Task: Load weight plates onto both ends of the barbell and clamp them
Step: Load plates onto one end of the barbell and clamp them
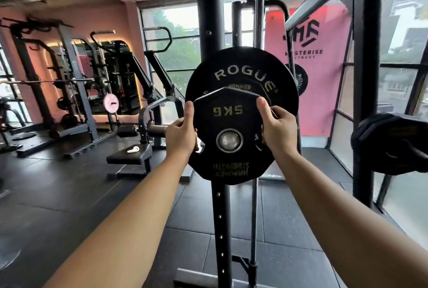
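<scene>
At the centre of the frame both hands hold a black 5 kg plate (228, 167) upright, its flat face turned to the camera and its lettering upside down. The left hand (183, 135) grips the plate's left edge, thumb laid up along the face and fingers wrapped behind. The right hand (278, 130) grips the upper right edge the same way, thumb on the face. The relation that counts is bore to bar: the silver end of the barbell sleeve (229, 140) shows inside the plate's centre hole. So the bar's long axis runs straight away from the person, into the picture, and the plate stands square across it. How far onto the sleeve the plate sits cannot be told from this end-on view. Just behind it, toward the upper centre, is the rim of another Hammer plate (239, 87), and behind that the larger Rogue plate (243, 67), both apparently on the same sleeve. Whether the 5 kg plate touches them is hidden. Both hands are equally near, one each side of the hole, so the likely move is an even push forward along the axis until the plates meet. No clamp is in view. A black rack upright (221, 218) runs down the lower centre behind the plates, and another dark plate (393, 144) shows at the right edge
</scene>
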